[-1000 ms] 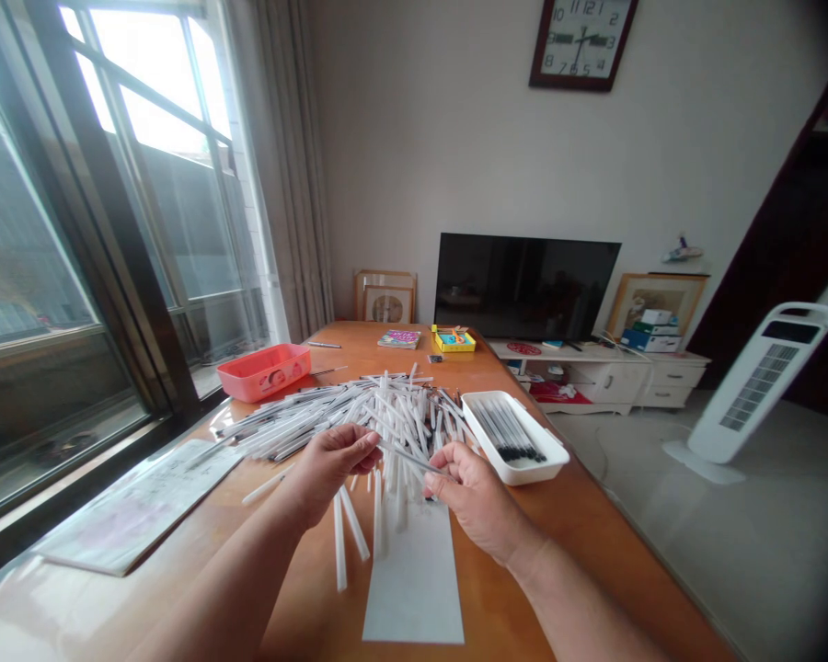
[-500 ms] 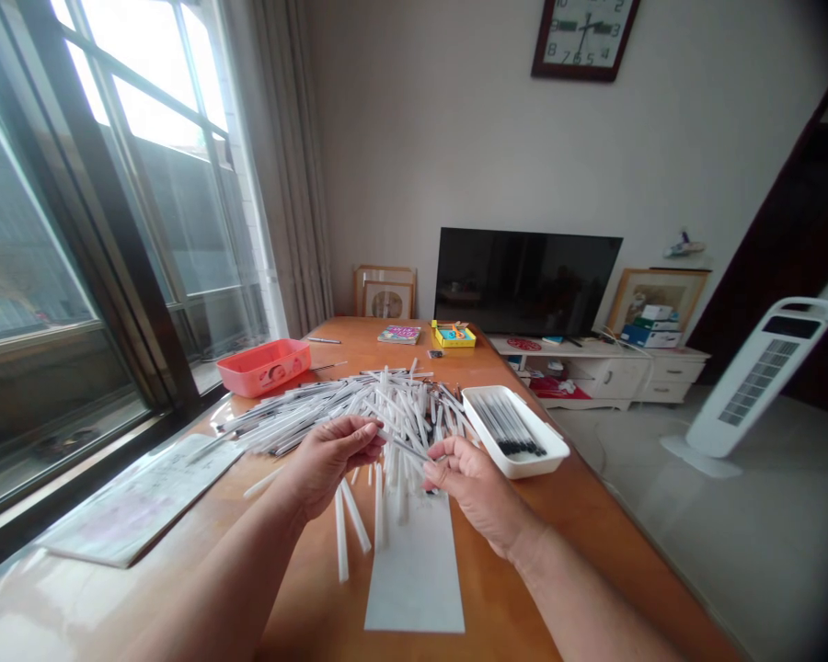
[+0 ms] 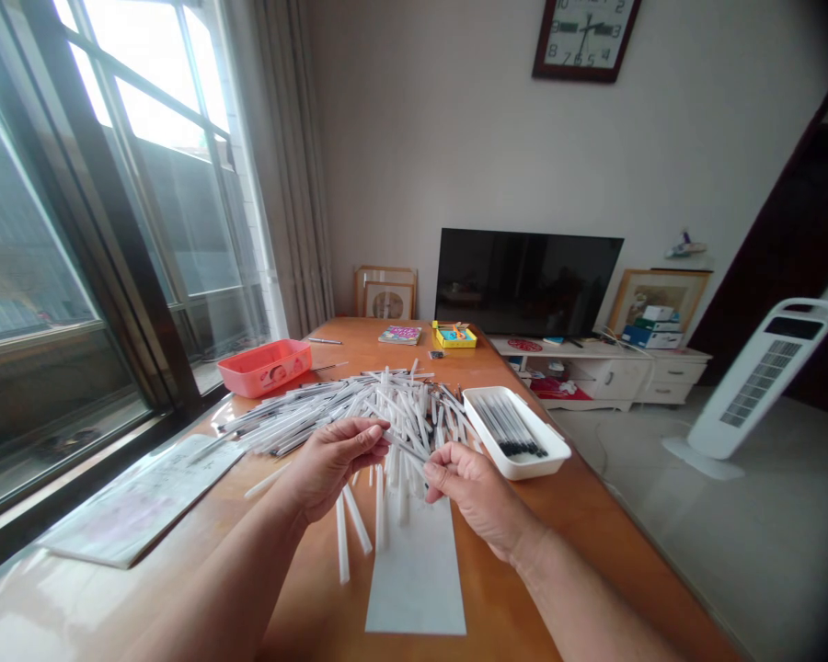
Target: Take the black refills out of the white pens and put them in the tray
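Note:
A thin, pale pen-like stick (image 3: 407,449) spans the gap between my hands, held above the table. My left hand (image 3: 345,460) pinches its far-left end between thumb and fingers. At the other end, my right hand (image 3: 473,492) has its fingertips closed on the stick. Behind and below lies a pile of loose white tubes and dark-tipped sticks (image 3: 317,405), partly covered by my hands. To the right stands a white tray (image 3: 557,450) with several clear, black-ended sticks laid side by side. A white paper sheet (image 3: 418,588) lies under the near tubes.
A red plastic box (image 3: 248,372) sits at the table's left edge, with a flat booklet (image 3: 144,501) nearer me. Farther back are a colourful book (image 3: 400,335) and a yellow box (image 3: 455,339). The table's right edge runs past the tray; a white tower fan (image 3: 765,386) stands beyond.
My right hand's fingers have curled in more around the end of the stick. My left hand has shifted very slightly to the right. The pile and tray look the same.

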Demonstrator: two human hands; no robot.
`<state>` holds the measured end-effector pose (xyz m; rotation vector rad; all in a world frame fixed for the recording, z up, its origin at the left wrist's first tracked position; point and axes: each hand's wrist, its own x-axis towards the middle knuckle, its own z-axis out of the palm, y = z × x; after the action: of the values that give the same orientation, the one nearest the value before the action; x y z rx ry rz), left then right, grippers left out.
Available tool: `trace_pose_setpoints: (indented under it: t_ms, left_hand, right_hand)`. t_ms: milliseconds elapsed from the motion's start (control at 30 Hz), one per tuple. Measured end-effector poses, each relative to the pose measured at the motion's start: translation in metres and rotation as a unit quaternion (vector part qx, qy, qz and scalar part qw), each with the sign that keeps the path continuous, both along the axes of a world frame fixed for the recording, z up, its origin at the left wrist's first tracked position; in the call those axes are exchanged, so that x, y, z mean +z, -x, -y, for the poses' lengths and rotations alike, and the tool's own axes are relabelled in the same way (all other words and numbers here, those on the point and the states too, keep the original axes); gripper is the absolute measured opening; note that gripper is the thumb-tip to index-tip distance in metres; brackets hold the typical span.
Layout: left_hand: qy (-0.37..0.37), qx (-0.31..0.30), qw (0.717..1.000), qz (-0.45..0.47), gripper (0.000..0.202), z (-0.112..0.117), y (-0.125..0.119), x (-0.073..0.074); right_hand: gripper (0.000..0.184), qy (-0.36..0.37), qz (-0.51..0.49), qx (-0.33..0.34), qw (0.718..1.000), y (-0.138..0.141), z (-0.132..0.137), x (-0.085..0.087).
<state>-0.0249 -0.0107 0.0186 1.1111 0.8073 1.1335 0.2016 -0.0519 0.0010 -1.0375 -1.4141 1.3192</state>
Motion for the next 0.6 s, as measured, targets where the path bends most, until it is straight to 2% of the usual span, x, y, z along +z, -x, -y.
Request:
trace_pose_setpoints:
  t_ms: [100,267,333,600]
  left_hand:
    - [0.006,0.000,1.000,0.004,0.025,0.0022,-0.0005,0.0028]
    - [0.004,-0.001,1.000,0.009,0.026,0.0045,0.0000,0.0059]
    - [-0.002,0.003,1.000,0.007,0.025,0.0036,0.0001,0.0045]
    - [-0.013,0.012,1.000,-0.018,0.025,0.0027,-0.0031,0.0017]
  right_hand:
    - [0.039,-0.006,0.025,0.008,1.000,-0.0017,0.0011,0.0022]
    - [0.051,0.030,-0.007,0.072,0.997,-0.0030,0.0031,0.0019]
    - [0.053,0.034,-0.013,0.072,0.997,-0.0019,0.0029,0.0005]
    - [0.030,-0.007,0.008,0.010,1.000,0.0001,-0.0003,-0.0016]
